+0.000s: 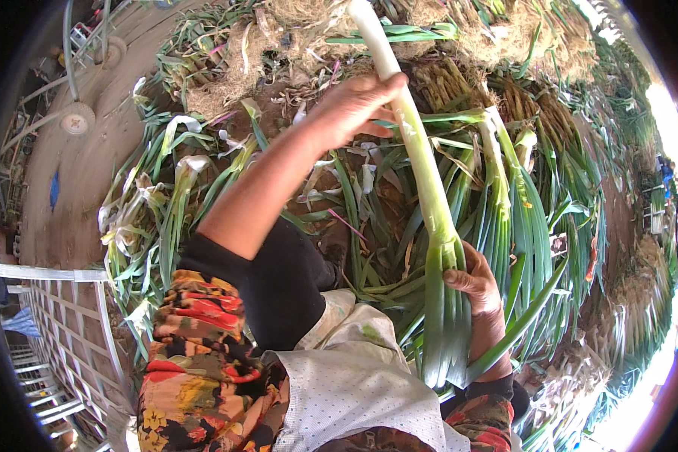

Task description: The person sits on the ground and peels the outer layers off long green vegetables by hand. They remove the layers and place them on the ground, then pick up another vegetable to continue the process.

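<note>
A long leek (421, 152) runs up and away from me, with its white end at the top of the view. My right hand (477, 279) grips it where the green leaves begin, thumb across the front. Farther up, my left hand (364, 104) touches the pale stalk. One digit overlaps the stalk's edge and the other fingers are spread beside it. This hand is blurred, so how firmly it holds is unclear. Below the right hand the leek's leaves hang over the spotted apron (361, 395) on my lap.
Several leeks (500, 169) lie to the right, leaves towards me. Stripped leaves (169, 186) are heaped at left. Rooty leek bundles (440, 85) lie ahead. A metal rack (68, 316) stands at lower left; a wheeled metal frame (76, 118) is at upper left.
</note>
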`<state>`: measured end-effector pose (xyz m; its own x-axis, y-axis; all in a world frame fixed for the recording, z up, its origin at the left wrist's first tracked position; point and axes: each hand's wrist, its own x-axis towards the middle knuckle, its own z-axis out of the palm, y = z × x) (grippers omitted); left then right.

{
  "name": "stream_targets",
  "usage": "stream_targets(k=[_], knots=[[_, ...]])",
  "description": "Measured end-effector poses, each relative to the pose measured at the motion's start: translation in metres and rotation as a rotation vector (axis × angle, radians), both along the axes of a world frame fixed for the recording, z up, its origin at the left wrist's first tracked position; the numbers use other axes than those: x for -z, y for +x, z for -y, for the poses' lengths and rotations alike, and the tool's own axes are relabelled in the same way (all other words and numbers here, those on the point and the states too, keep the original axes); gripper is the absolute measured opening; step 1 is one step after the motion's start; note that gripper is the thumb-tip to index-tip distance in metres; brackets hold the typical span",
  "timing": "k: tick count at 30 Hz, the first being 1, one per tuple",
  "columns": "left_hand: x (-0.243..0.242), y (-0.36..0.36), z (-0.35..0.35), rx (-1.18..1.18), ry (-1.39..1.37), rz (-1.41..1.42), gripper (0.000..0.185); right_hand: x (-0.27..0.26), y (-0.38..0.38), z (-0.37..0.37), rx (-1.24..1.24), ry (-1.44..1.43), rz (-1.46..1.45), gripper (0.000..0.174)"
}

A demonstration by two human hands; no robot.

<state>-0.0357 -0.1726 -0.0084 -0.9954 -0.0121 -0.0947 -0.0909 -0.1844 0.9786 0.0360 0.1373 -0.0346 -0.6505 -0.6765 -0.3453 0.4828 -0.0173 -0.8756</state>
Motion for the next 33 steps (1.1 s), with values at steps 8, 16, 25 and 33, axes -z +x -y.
stream_targets(k=[8,16,25,33], knots=[[0.011,0.000,0.000,0.016,0.043,0.003,0.041,-0.006,0.009,-0.002,0.009,0.255,-0.332,0.044],[0.009,0.010,0.005,-0.049,0.065,0.006,0.040,-0.009,0.016,0.011,0.048,0.288,-0.394,0.042],[0.027,0.003,0.005,-0.154,0.236,0.105,0.032,0.010,0.025,0.030,0.203,0.577,-0.971,0.038],[0.035,0.001,0.024,-0.103,0.379,0.200,0.024,0.019,0.021,0.044,0.222,0.812,-1.177,0.039]])
